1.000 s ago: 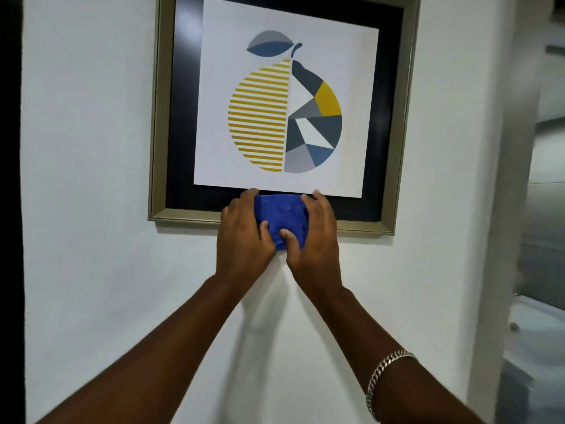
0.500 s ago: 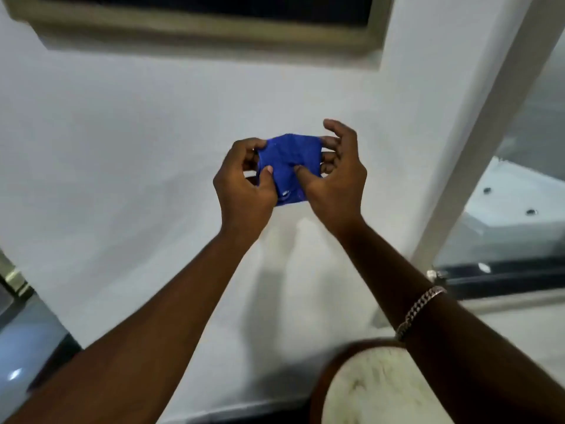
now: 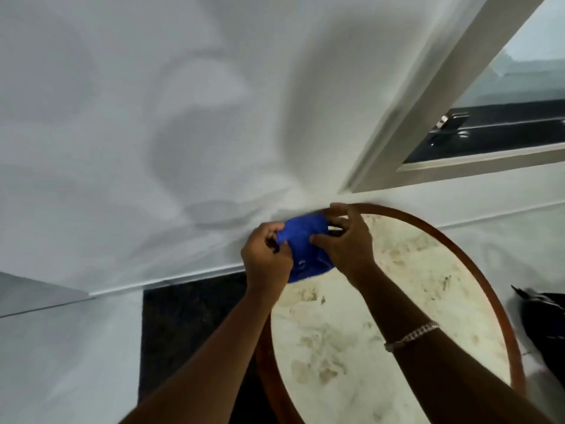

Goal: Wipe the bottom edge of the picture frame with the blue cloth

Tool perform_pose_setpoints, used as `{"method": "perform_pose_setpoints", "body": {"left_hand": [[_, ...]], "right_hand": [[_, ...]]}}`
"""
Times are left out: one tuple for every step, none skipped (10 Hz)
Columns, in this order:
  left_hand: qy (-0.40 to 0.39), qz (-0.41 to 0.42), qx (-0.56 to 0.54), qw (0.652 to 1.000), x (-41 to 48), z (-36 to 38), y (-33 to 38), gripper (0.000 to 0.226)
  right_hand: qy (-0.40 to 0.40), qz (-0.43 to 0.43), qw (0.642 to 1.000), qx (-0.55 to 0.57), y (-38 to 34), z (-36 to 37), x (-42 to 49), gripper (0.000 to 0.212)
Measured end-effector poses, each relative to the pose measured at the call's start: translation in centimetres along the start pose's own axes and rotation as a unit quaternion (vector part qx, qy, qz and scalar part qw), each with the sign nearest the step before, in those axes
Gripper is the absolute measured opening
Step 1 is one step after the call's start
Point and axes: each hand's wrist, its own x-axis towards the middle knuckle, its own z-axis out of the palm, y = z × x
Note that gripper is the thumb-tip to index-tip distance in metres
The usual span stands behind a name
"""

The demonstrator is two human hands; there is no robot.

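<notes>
blue cloth [image 3: 301, 246] — bunched, long axis running up-down — pinched between left hand [image 3: 266, 257] and right hand [image 3: 348, 243], over the round marble table [image 3: 397, 316].

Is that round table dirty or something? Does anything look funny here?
Yes, the round table has brownish blotches and dark smudges across its pale top, so it looks stained, or that may just be its stone pattern. Otherwise nothing stands out: the left hand and right hand hold the blue cloth above it.
</notes>
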Motion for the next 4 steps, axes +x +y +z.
{"method": "perform_pose_setpoints", "body": {"left_hand": [[-0.008, -0.056, 0.014, 0.998, -1.0, 2.8, -4.7, 0.031], [-0.029, -0.077, 0.025, 0.996, -0.5, 5.1, -9.1, 0.037], [-0.075, -0.075, 0.044, 0.993, 0.0, 5.2, -10.0, 0.047], [-0.141, -0.048, 0.073, 0.986, 0.0, 3.7, -9.0, 0.054]], "right_hand": [[-0.015, 0.042, 0.999, -0.024, 5.6, 1.5, 1.2, 0.063], [-0.021, 0.059, 0.996, -0.062, 10.7, 3.2, 3.4, 0.056], [-0.03, 0.007, 0.988, -0.149, 11.6, 3.9, 3.8, 0.053], [-0.069, -0.097, 0.944, -0.307, 9.8, 3.9, 2.6, 0.057]]}}
